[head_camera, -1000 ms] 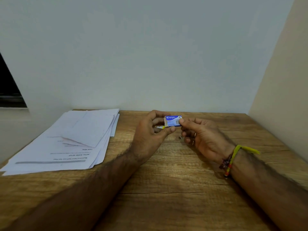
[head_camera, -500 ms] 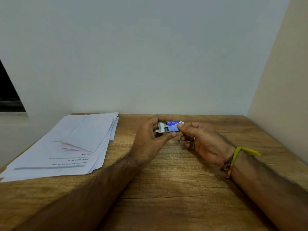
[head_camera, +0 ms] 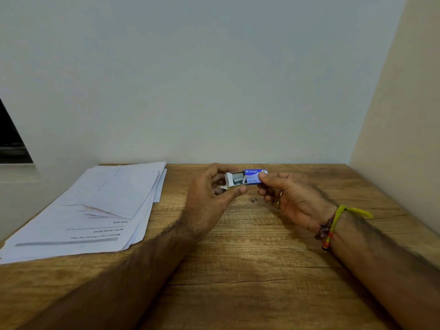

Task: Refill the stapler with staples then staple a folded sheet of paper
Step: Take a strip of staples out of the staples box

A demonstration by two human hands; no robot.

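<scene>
Head view. Staple box (head_camera: 247,177) held up off the wooden table (head_camera: 238,270), bridged between the two hands. Left hand (head_camera: 212,196) curled round the white inner tray (head_camera: 231,179), thumb underneath and fingers over the far side. Right hand (head_camera: 292,198) pinching the blue outer sleeve (head_camera: 254,175), thumb pressed on its near face. Tray drawn partway out of the sleeve toward the left hand, mouth up.

Risks, as judged from here: tray slid too far and dropping clear of the sleeve, spilling its load onto the table; cause, a pull with no stop at the end of the travel. Tilt of the open tray toward the left hand likewise enough to tip strips out. Strips snapping into short bits if pinched hard or levered out at an angle. Small grey bits (head_camera: 254,200), probably loose staples, lying just below the box between the hands.

Look of the box: small, flat cardboard, blue sleeve with white brand lettering, white tray, grey metallic staple strips (head_camera: 237,179) packed inside, somewhat uneven.

No stapler in view. Stack of printed sheets (head_camera: 78,222) well to the left of the left hand, a folded sheet (head_camera: 123,189) lying on top.
</scene>
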